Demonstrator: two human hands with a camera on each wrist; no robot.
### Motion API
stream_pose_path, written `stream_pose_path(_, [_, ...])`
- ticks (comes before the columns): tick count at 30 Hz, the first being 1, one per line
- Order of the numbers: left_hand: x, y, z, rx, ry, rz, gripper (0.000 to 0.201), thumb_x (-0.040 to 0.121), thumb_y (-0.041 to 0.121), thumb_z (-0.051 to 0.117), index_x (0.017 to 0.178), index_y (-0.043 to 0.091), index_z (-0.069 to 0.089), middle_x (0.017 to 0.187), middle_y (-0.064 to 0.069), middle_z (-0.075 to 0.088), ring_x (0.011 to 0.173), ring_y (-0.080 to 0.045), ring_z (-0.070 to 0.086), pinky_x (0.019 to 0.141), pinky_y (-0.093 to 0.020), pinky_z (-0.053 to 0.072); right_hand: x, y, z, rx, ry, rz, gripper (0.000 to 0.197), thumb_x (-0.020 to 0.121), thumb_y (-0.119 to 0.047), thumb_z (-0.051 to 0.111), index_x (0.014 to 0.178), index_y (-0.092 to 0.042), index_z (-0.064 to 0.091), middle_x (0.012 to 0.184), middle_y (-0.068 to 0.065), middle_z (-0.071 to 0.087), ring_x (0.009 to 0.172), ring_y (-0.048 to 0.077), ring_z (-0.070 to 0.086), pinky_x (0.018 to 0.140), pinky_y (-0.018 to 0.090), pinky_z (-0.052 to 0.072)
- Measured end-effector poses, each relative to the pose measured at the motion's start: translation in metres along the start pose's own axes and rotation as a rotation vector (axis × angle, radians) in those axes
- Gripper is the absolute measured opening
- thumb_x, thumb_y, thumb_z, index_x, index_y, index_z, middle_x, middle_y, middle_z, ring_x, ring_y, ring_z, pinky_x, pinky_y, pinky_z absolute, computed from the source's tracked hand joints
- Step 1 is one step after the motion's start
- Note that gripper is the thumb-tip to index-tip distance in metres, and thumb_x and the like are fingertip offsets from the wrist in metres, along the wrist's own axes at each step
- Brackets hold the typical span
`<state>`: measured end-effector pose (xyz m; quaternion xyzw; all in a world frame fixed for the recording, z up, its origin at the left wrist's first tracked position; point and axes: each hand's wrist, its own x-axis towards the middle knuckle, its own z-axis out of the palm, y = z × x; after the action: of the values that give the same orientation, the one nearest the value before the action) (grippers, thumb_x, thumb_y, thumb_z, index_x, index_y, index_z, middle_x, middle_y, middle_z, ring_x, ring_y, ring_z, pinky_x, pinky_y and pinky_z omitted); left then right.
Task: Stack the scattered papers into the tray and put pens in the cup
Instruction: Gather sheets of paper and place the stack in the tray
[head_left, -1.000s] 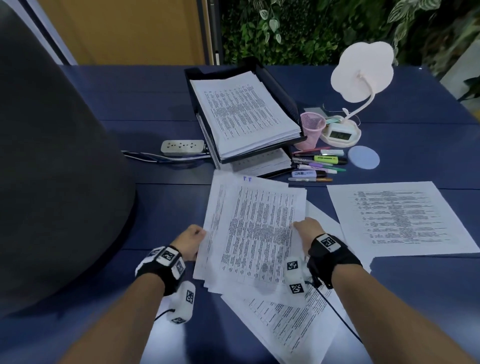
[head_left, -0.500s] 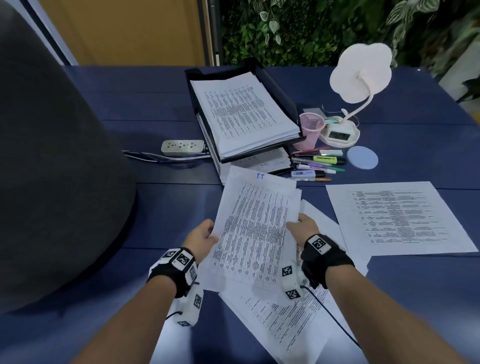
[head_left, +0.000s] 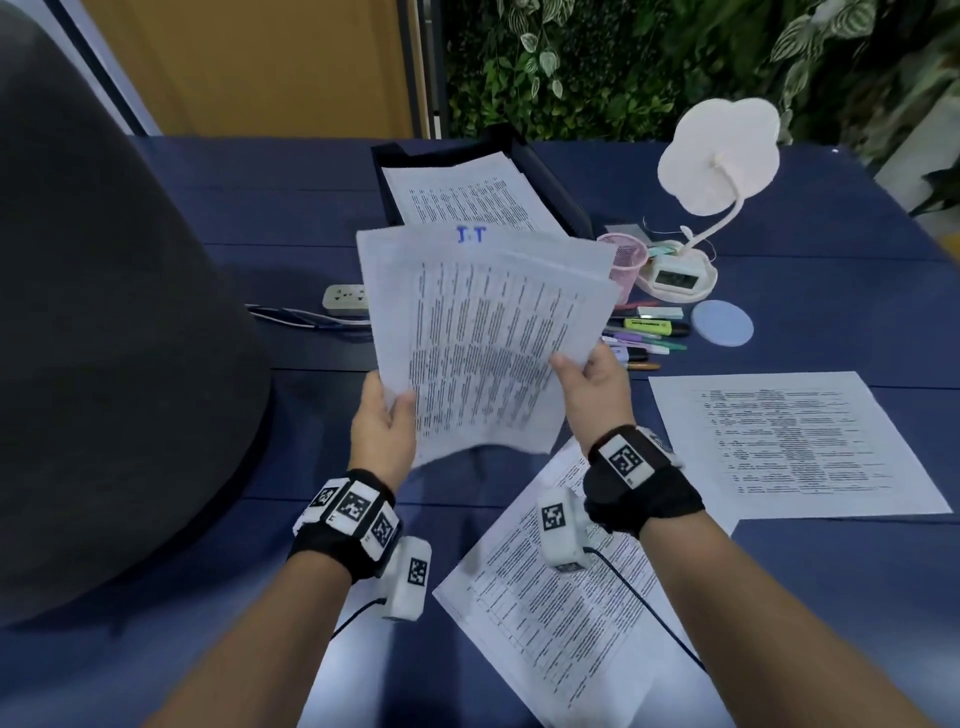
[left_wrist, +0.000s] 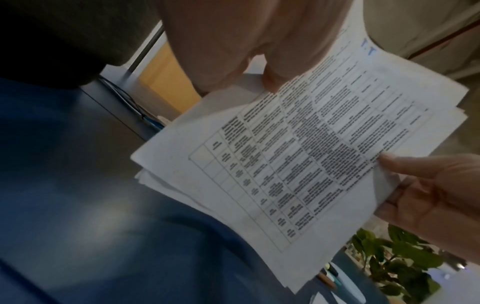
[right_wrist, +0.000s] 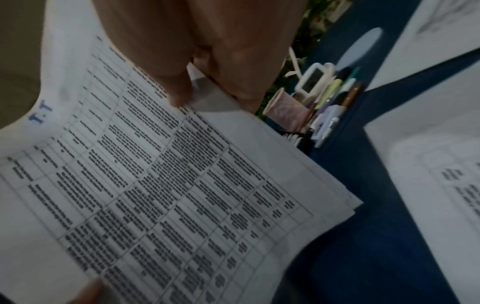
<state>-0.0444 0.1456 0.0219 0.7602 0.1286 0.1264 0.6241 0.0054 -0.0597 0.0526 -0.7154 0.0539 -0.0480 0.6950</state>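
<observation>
A bundle of printed papers (head_left: 483, 332) hangs in the air above the blue table, tilted up toward me. My left hand (head_left: 382, 434) grips its left edge and my right hand (head_left: 589, 387) grips its right edge, thumbs on top. Both wrist views show the same bundle (left_wrist: 298, 160) (right_wrist: 166, 195) from close up. Behind it stands the black tray (head_left: 550, 176) holding a paper stack. More loose sheets (head_left: 561, 587) lie under my right wrist, another sheet (head_left: 789, 441) to the right. Several pens (head_left: 649, 338) lie beside the pink mesh cup (head_left: 626, 260).
A white flower-shaped lamp with a clock base (head_left: 717, 171) stands behind the cup, a pale blue disc (head_left: 722, 323) beside the pens. A power strip (head_left: 345, 297) with cables lies at the left. A large dark grey rounded object (head_left: 104, 338) fills the left side.
Both hands have lifted the bundle off the table and raised it toward the tray, tilting it upright. The sheets beneath stayed on the table.
</observation>
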Motion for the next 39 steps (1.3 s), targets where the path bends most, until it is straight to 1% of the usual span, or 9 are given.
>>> stream_pose_path(6, [0.003, 0.007, 0.001, -0.057, 0.051, 0.002, 0.029, 0.094, -0.001, 0.049, 0.117, 0.013, 0.041, 0.098, 0.014, 0.059, 0.081, 0.017, 0.058, 0.071, -0.002, 0.044, 0.002, 0.006, 0.013, -0.042, -0.089, -0.015, 0.026, 0.091, 0.002, 0.051, 0.104, -0.020, 0.050, 0.099, -0.007, 0.063, 0.089, 0.005, 0.061, 0.091, 0.029, 0.048])
stream_pose_path(13, [0.022, 0.011, 0.000, -0.187, 0.008, -0.135, 0.030, 0.091, 0.004, 0.056, 0.110, 0.026, 0.049, 0.108, 0.004, 0.066, 0.102, -0.015, 0.064, 0.093, -0.040, 0.050, 0.009, 0.020, 0.012, -0.174, -0.174, 0.139, 0.042, 0.084, 0.007, 0.039, 0.112, -0.025, 0.040, 0.102, -0.004, 0.061, 0.100, 0.025, 0.060, 0.092, 0.040, 0.049])
stream_pose_path(18, [0.033, 0.022, 0.005, -0.208, 0.010, -0.116, 0.027, 0.096, 0.005, 0.049, 0.121, 0.012, 0.054, 0.108, 0.005, 0.066, 0.102, -0.013, 0.063, 0.094, -0.036, 0.050, 0.010, 0.033, 0.003, -0.228, -0.131, 0.226, 0.031, 0.086, -0.003, 0.054, 0.114, -0.017, 0.050, 0.110, 0.004, 0.064, 0.099, 0.022, 0.061, 0.093, 0.035, 0.048])
stream_pose_path(22, [0.044, 0.041, 0.004, -0.359, 0.043, -0.090, 0.030, 0.097, 0.001, 0.044, 0.125, 0.007, 0.052, 0.113, 0.000, 0.065, 0.101, -0.009, 0.063, 0.088, -0.023, 0.052, 0.013, 0.040, -0.012, -0.209, -0.138, 0.282, 0.024, 0.089, -0.013, 0.061, 0.113, -0.012, 0.062, 0.105, 0.004, 0.067, 0.089, 0.019, 0.063, 0.081, 0.031, 0.049])
stream_pose_path(25, [0.063, 0.052, 0.006, -0.386, 0.070, -0.070, 0.024, 0.097, 0.003, 0.047, 0.118, 0.014, 0.050, 0.112, 0.000, 0.064, 0.101, -0.013, 0.063, 0.091, -0.031, 0.052, 0.018, 0.032, -0.015, -0.132, -0.148, 0.333, 0.016, 0.095, -0.014, 0.052, 0.111, -0.016, 0.053, 0.093, 0.006, 0.065, 0.056, 0.015, 0.064, 0.050, 0.024, 0.047])
stream_pose_path(27, [0.076, 0.057, 0.010, -0.313, 0.115, -0.059, 0.025, 0.096, 0.008, 0.050, 0.117, 0.017, 0.041, 0.102, 0.006, 0.060, 0.093, -0.009, 0.061, 0.093, -0.034, 0.049, 0.027, 0.024, -0.014, -0.117, -0.131, 0.305, 0.014, 0.097, -0.011, 0.046, 0.110, -0.015, 0.050, 0.087, 0.005, 0.063, 0.040, 0.008, 0.057, 0.039, 0.019, 0.041])
stream_pose_path(32, [0.088, 0.055, 0.016, 0.033, 0.031, 0.005, 0.063, 0.087, 0.003, 0.058, 0.138, 0.023, 0.026, 0.092, 0.010, 0.054, 0.075, -0.005, 0.057, 0.078, -0.027, 0.050, 0.059, 0.003, -0.011, -0.097, -0.094, 0.205, 0.014, 0.096, -0.010, 0.045, 0.108, -0.013, 0.052, 0.075, 0.004, 0.060, 0.036, 0.004, 0.049, 0.038, 0.018, 0.038])
stream_pose_path(36, [0.102, 0.049, 0.020, 0.316, -0.104, 0.051, 0.048, 0.084, 0.008, 0.061, 0.128, 0.023, 0.048, 0.110, -0.002, 0.061, 0.096, -0.022, 0.060, 0.093, -0.044, 0.050, 0.088, -0.013, -0.008, -0.102, -0.067, 0.178, 0.017, 0.095, -0.004, 0.038, 0.097, -0.012, 0.052, 0.071, 0.006, 0.058, 0.037, 0.005, 0.050, 0.037, 0.018, 0.039])
stream_pose_path(39, [0.113, 0.054, 0.023, 0.552, -0.104, 0.169, 0.051, 0.084, 0.020, 0.062, 0.133, 0.022, 0.048, 0.132, -0.002, 0.054, 0.121, -0.024, 0.049, 0.105, -0.048, 0.037, 0.109, -0.024, -0.003, -0.096, -0.056, 0.171, 0.022, 0.095, 0.000, 0.030, 0.108, -0.007, 0.046, 0.085, 0.014, 0.059, 0.039, 0.007, 0.056, 0.037, 0.018, 0.043])
